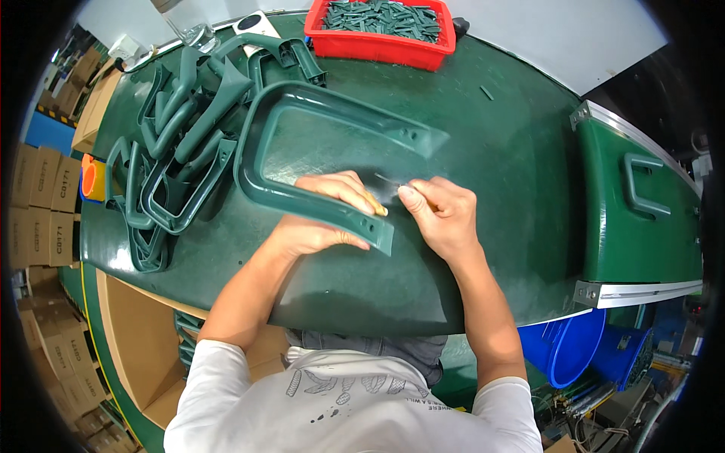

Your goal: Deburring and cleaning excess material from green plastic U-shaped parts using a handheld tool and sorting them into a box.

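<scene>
Left hand (303,232) grips the green handle (251,147) by its near arm, above the surface (521,189), midway between left and right edges. Right hand (447,211) pinches a thin blade (387,180) near the left. Judged risk: excess force could make it slip, cutting fingers or gouging the handle.

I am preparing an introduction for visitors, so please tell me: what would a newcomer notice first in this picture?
Probably the red bin at the far edge of the green table, filled with small green strips. Next comes the large U-shaped green piece near the centre, held in the left hand, with a thin tool in the right hand. The heap of similar pieces on the table's left may also stand out.
</scene>
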Available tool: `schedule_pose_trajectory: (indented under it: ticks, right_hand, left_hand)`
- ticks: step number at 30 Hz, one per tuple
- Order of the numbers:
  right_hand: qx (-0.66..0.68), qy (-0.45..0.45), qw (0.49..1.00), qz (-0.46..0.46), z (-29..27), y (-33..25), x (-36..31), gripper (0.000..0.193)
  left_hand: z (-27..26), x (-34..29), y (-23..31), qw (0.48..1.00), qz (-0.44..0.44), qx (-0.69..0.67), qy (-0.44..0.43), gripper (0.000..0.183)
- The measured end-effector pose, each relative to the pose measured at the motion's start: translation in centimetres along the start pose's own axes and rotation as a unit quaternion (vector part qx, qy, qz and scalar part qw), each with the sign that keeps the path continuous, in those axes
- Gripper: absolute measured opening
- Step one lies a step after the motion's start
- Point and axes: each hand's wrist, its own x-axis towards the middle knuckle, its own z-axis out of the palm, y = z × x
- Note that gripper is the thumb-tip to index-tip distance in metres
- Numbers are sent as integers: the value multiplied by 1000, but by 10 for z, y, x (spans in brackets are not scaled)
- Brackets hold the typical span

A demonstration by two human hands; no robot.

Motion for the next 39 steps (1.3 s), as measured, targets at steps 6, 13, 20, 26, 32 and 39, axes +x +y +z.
schedule_pose_trajectory:
  ticks: [6,13,20,26,32,39]
  right_hand:
    - [267,-96,945,161,-14,-17,-3,30]
    - [241,-210,936,147,-12,-15,-5,35]
    - [233,-223,942,87,-9,-14,-8,35]
    - [210,-249,941,89,-12,-15,-7,37]
    - [81,-391,912,-93,7,-19,-17,26]
    - [211,-54,976,7,-8,-4,-4,16]
  left_hand:
    - [-17,-2,-8,999,11,5,48,42]
    - [-15,-3,-6,999,-3,-20,48,43]
    - [-15,-3,-5,997,7,-38,69,43]
    - [-9,-6,-5,994,-21,-42,102,48]
    - [-12,-9,-9,959,-95,-141,228,50]
    - [-8,-6,-7,989,-19,-95,113,47]
